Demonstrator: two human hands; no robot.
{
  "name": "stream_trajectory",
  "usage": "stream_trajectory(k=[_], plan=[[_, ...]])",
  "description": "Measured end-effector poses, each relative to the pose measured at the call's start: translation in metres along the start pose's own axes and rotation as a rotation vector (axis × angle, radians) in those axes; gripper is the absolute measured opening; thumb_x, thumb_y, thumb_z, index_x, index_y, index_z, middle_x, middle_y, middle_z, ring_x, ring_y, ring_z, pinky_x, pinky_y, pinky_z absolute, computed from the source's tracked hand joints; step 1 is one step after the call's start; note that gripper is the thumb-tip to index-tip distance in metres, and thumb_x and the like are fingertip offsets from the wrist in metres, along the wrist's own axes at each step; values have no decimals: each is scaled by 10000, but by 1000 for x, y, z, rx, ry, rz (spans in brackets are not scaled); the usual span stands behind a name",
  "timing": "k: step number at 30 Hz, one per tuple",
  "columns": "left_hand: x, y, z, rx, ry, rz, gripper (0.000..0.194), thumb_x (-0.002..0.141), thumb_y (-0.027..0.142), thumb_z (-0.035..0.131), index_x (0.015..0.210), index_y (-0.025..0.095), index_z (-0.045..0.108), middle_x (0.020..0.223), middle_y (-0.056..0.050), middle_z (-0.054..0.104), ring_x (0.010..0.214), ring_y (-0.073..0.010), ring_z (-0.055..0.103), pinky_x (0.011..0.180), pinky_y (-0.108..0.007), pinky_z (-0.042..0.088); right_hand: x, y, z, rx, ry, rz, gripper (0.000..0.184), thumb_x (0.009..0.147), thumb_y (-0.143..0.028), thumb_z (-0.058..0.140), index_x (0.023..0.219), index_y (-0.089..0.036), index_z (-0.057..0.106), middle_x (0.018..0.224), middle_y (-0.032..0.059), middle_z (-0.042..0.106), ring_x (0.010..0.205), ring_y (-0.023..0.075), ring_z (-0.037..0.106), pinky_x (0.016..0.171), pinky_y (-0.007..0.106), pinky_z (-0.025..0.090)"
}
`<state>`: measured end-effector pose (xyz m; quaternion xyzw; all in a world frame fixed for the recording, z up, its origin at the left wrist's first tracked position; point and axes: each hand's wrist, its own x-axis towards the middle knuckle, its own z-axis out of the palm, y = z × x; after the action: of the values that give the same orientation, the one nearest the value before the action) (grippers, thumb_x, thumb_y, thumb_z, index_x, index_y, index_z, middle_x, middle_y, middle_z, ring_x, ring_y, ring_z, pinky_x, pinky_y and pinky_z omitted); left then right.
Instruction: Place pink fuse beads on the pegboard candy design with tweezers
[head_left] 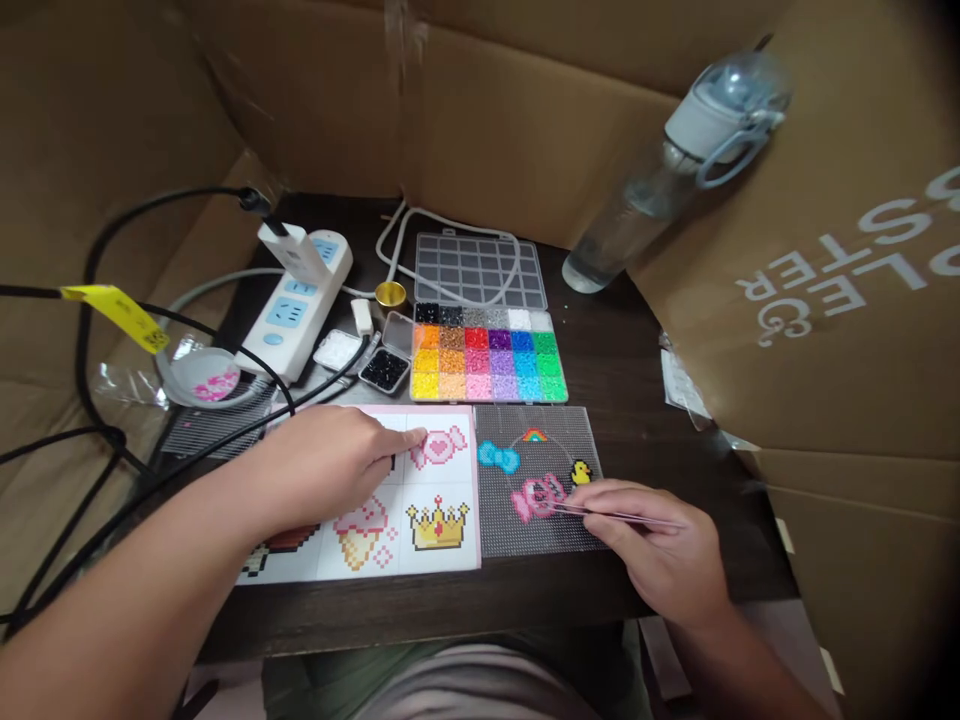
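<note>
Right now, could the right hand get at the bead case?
Likely yes: the right hand holds tweezers, the bead case stands open just beyond the pegboard, and nothing tall stands between.

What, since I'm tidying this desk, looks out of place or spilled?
The white cable looks out of place, looping over the open lid of the bead case. Black cables sprawl around the power strip. Specks near the bottle may be stray beads; too small to tell.
</note>
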<state>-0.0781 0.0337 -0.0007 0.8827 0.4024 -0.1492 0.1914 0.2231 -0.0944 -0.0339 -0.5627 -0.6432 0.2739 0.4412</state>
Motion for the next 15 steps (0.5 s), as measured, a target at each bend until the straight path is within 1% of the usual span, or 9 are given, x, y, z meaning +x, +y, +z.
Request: stream_trajectory(k=[3,5,7,9,10,12,14,15], plan=[[-1,-1,1,4,10,23,518,882,201,419,1328,357,633,968,-81,770,772,-235,679,651,-311,467,0,0,-6,-32,24,7,119,792,-143,728,776,-253,771,780,23,789,713,176,766,674,220,633],[-2,-1,1,9,16,39,522,893,198,407,1351,339,615,967,-94,770,773,-242,685,648,-321,471,7,-2,-11,-27,59,3,106,798,-161,733,783,-259,770,797,19,790,726,171,765,676,213,633],[-2,0,1,15,22,47,518,905,198,391,1357,320,613,944,-105,772,764,-249,690,647,-332,476,23,-4,-16,-17,103,-27,100,800,-172,739,788,-266,771,818,15,790,736,165,762,685,217,634],[-2,0,1,16,28,55,514,914,195,381,1357,312,615,947,-108,774,777,-255,698,664,-343,487,49,-8,-18,-28,133,-69,87,794,-184,747,788,-266,777,834,18,792,755,172,760,718,247,639],[-2,0,1,10,31,57,513,917,194,379,1357,315,614,967,-109,774,796,-258,703,676,-348,494,63,-9,-16,-42,133,-65,67,787,-199,753,782,-260,780,832,23,793,756,180,759,730,268,641],[-3,0,2,-4,31,58,517,916,190,384,1362,329,606,1030,-105,770,845,-262,709,703,-353,504,92,-11,-7,-36,90,-20,27,770,-243,764,786,-240,786,813,32,793,717,187,755,678,281,638],[-4,0,2,-19,31,54,522,906,181,399,1359,339,607,1050,-98,768,862,-257,711,711,-346,510,114,-8,7,0,21,38,78,765,-279,761,785,-207,784,778,45,789,688,187,748,636,279,622],[-4,0,2,-35,43,50,518,901,177,411,1348,340,618,1036,-95,771,854,-250,712,709,-336,513,122,-6,15,19,9,62,94,757,-280,761,782,-192,781,760,51,785,671,185,741,615,277,613]])
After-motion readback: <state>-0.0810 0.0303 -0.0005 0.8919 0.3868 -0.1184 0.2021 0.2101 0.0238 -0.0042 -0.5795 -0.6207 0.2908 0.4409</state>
